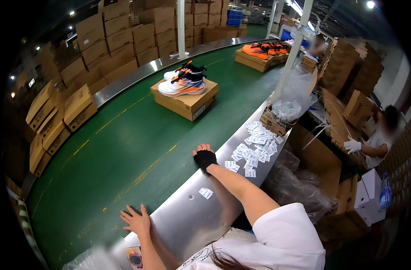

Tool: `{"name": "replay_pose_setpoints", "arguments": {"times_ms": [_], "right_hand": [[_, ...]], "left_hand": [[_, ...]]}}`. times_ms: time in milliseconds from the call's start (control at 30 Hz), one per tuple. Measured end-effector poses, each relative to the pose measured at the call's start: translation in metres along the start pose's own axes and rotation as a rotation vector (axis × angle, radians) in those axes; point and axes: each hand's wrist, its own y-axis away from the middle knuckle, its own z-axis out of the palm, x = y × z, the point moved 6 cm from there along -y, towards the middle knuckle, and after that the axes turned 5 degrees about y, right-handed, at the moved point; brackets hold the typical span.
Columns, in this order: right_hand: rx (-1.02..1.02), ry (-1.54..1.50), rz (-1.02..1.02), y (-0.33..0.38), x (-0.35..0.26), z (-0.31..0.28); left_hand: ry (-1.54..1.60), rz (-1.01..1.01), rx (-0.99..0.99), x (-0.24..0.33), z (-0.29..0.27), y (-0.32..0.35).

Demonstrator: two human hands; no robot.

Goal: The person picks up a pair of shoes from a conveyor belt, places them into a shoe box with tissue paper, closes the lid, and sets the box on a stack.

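The wide green conveyor belt [124,148] takes up most of the view, curving away ahead of both hands, and its near edge is bordered by a sloping counter of brushed sheet steel [192,211]. Stacks of brown cardboard cartons [102,40] are ranged along the far side of the belt, well beyond the left hand. On the belt, ahead of the right hand and well apart from it, a flat brown cardboard shoe box [187,101] is carried, with a pair of white, blue and orange sports shoes [184,80] set on its lid, probably so that shoes and box travel as one unit. A second box bearing orange shoes [259,51] is seen farther along the belt.

To the right of the right hand, a heap of small white paper sachets [255,146] is spread on the counter, apparently kept within easy reach; one stray sachet [206,192] lies nearer, between the two forearms.

The right hand [204,157], wearing a black fingerless glove, is laid palm down at the line where counter meets belt, fingers curled over the edge and nothing grasped. The left hand [136,220], bare, is spread flat on the belt edge, fingers splayed, also empty, as if the body were being steadied. A co-worker's white-gloved hand [351,145] is seen far to the right among cartons.
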Motion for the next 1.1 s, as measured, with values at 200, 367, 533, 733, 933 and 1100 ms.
{"name": "replay_pose_setpoints", "arguments": {"times_ms": [200,367,533,733,933,1100], "right_hand": [[-0.054,-0.022,0.024,-0.0023,-0.0003,-0.0073],[-0.090,-0.001,0.040,-0.0030,0.0009,-0.0065],[-0.061,0.008,0.016,-0.0033,-0.0009,-0.0035],[-0.041,-0.003,0.017,-0.0025,0.0010,-0.0047],[-0.010,0.007,0.015,-0.0024,-0.0005,-0.0046],[-0.002,-0.007,0.000,-0.0019,-0.0004,-0.0065]], "left_hand": [[0.014,0.009,0.072,-0.0002,-0.0037,0.0007],[0.030,0.062,0.136,-0.0011,-0.0032,0.0020],[0.035,0.068,0.152,-0.0051,-0.0002,0.0015],[0.070,0.083,0.179,-0.0012,-0.0051,0.0061],[0.139,0.104,0.221,-0.0044,-0.0044,0.0057],[0.151,0.115,0.234,-0.0041,-0.0042,0.0058]]}}
